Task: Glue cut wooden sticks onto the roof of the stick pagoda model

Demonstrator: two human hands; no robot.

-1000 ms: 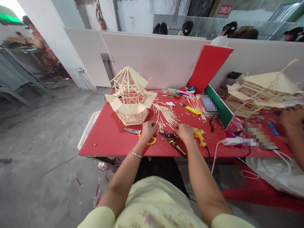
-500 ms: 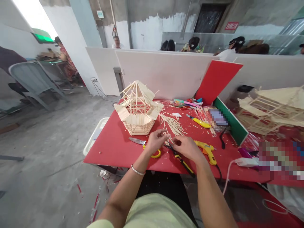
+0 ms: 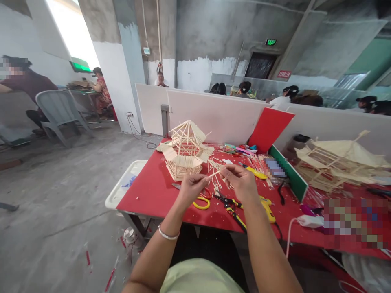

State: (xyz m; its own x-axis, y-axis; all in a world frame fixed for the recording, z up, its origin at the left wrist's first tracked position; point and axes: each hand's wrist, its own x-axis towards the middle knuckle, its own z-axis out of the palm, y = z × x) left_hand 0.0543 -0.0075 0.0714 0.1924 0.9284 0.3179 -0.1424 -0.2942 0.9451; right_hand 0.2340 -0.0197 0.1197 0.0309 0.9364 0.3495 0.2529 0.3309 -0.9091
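Holding: one thin wooden stick (image 3: 214,174), raised above the red table (image 3: 146,191).
Left hand (image 3: 191,188): fingers pinched shut on the stick's near end.
Right hand (image 3: 241,182): fingertips closed on the far end.
Step, judged: checking or sizing a stick.
Just beyond hands: stick pavilion model (image 3: 185,150).
Below hands: scissors (image 3: 200,200), cutters (image 3: 227,201).
Next calls for: steady grip, aligned ends.

Daylight floods in from a blown-out opening (image 3: 75,32) upper left; rest of the hall dimmer, evenly lit. Shadows soft under the red table (image 3: 146,191). Strong wide-angle bending at the edges, walls leaning. Centre sharp; far background soft. Several patches pixelated.
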